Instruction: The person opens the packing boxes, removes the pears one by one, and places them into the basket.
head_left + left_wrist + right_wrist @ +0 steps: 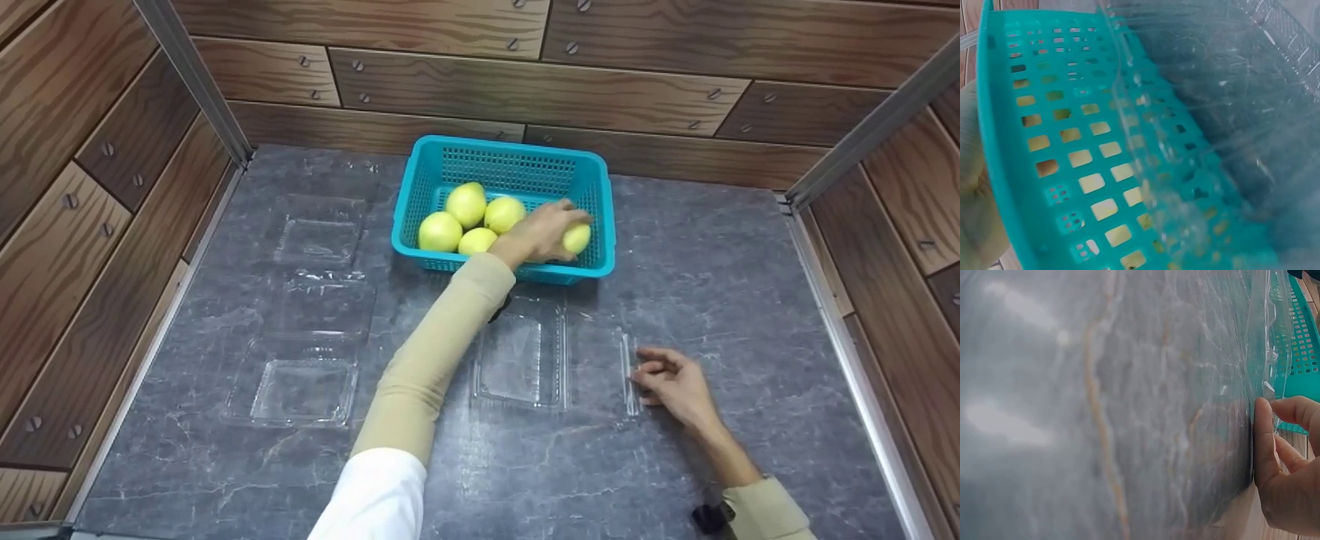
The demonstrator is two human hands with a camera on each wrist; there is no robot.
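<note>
Inside the teal plastic basket (501,142), my left hand (547,231) reaches over its front rim and grips a round yellow fruit (577,238) at the right end. Several more such fruits, among them a fruit (466,205), lie to the left of that hand. In front of the basket lies a clear plastic clamshell container (517,360), its lid (596,367) folded out to the right. My right hand (675,386) is at the lid's outer edge; the right wrist view shows its thumb (1264,433) and forefinger pinching the clear plastic.
On the left lie two more clear clamshell containers, a front container (304,386) and a back container (319,236), both spread open. Wood-patterned panels (540,86) wall in the grey marbled table (720,277) at the back and sides.
</note>
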